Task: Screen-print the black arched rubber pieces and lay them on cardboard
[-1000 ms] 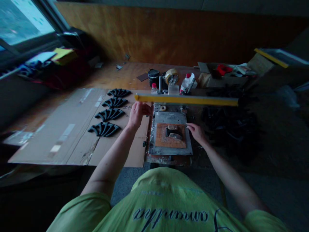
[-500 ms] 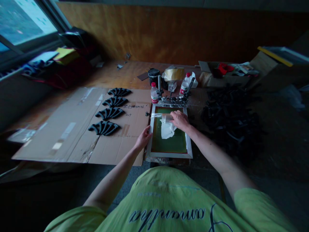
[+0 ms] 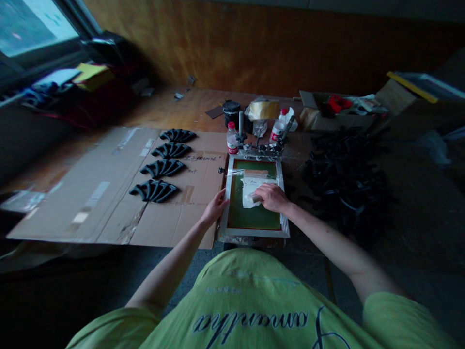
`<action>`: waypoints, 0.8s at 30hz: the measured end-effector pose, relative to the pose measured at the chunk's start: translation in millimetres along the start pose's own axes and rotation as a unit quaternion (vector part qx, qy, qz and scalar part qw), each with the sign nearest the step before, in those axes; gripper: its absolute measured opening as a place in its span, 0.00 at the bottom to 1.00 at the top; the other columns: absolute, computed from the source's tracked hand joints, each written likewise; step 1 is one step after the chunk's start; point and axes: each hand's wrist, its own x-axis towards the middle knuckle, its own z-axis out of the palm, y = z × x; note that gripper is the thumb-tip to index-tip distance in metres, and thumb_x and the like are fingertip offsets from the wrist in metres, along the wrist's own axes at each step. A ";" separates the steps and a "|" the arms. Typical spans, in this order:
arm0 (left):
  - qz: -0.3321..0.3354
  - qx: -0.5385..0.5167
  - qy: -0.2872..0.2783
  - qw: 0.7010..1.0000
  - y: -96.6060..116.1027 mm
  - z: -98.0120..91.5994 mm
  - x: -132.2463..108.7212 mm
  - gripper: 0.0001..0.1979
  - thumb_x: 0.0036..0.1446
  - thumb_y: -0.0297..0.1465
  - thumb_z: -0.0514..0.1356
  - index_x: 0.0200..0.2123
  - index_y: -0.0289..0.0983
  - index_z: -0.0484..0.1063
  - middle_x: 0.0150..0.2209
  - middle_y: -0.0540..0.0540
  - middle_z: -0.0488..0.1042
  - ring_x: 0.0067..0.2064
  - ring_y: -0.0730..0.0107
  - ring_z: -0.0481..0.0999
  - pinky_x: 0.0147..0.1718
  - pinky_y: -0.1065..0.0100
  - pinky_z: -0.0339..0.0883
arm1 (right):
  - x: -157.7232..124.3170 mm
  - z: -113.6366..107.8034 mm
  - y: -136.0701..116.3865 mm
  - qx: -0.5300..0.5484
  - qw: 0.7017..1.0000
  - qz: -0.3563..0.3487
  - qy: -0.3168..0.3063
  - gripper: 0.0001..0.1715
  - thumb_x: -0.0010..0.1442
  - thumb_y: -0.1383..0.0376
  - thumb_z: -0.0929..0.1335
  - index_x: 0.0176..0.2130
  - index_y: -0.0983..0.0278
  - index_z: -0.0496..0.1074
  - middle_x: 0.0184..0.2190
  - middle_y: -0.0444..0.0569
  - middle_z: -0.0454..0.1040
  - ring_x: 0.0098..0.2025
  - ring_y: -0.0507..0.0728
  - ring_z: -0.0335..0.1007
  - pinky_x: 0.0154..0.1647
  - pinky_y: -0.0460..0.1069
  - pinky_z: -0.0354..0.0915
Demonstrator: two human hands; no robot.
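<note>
A screen printing frame (image 3: 286, 220) with a silver rim lies in front of me, its green mesh (image 3: 254, 220) smeared with white ink (image 3: 248, 185) in the middle. My right hand (image 3: 273, 196) is closed on a small squeegee (image 3: 255, 198), pressed to the mesh at the near part of the white patch; the fingers hide much of the tool. At the frame's left side, my left hand (image 3: 215, 207) grips the rim. A metal hinge clamp (image 3: 259, 154) holds the frame's far end.
Several black fan-shaped pieces (image 3: 155, 191) lie in a column on cardboard (image 3: 105, 213) to the left. On the right is a dark heap of black pieces (image 3: 348, 184). Behind the clamp stand red-capped bottles (image 3: 232, 139), a black tub (image 3: 231, 114) and a tape roll (image 3: 263, 110).
My right hand has drawn the squeegee toward me over the mesh, and the white patch behind it shows wider. My left hand stays at the frame's rim.
</note>
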 end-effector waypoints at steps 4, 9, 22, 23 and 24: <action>-0.008 -0.003 -0.008 1.000 -1.1 0.9 0.3 0.42 0.53 0.45 0.65 0.69 0.38 0.59 0.29 0.51 0.72 0.24 0.77 0.67 0.20 0.76 0.58 | -12.4 13.0 -13.5 -0.022 0.999 -0.020 0.018 0.10 0.62 0.73 0.65 0.39 0.65 0.77 0.38 0.53 0.79 0.42 0.59 0.69 0.41 0.51 0.59; -0.008 -0.007 -0.018 1.000 23.1 0.2 -12.1 0.46 0.52 0.46 0.66 0.70 0.36 0.57 0.27 0.52 0.71 0.22 0.77 0.65 0.20 0.75 0.56 | 10.3 -2.1 -5.6 0.021 0.997 0.059 0.049 0.08 0.62 0.61 0.72 0.42 0.59 0.77 0.37 0.49 0.79 0.42 0.59 0.71 0.41 0.51 0.62; 0.173 -0.173 0.034 0.969 174.7 4.2 -13.4 0.30 0.59 0.57 0.55 0.45 0.36 0.75 0.38 0.43 0.78 0.34 0.68 0.78 0.31 0.68 0.74 | -14.7 -25.8 104.0 0.094 0.916 0.342 0.188 0.21 0.70 0.56 0.61 0.37 0.67 0.76 0.30 0.47 0.79 0.33 0.53 0.74 0.36 0.47 0.71; 0.189 -0.178 0.026 0.965 187.4 5.6 -7.8 0.29 0.60 0.57 0.55 0.46 0.37 0.73 0.38 0.42 0.78 0.36 0.67 0.79 0.32 0.67 0.75 | -20.9 -10.5 94.3 0.096 0.928 0.323 0.162 0.21 0.68 0.54 0.63 0.35 0.66 0.76 0.29 0.45 0.78 0.33 0.52 0.74 0.36 0.46 0.71; 0.196 -0.179 0.017 0.964 198.5 6.6 -2.3 0.29 0.61 0.57 0.54 0.48 0.37 0.72 0.38 0.42 0.78 0.38 0.66 0.80 0.33 0.66 0.76 | -24.6 5.2 82.0 0.092 0.940 0.299 0.134 0.19 0.66 0.53 0.66 0.34 0.65 0.76 0.30 0.45 0.78 0.33 0.53 0.74 0.37 0.46 0.71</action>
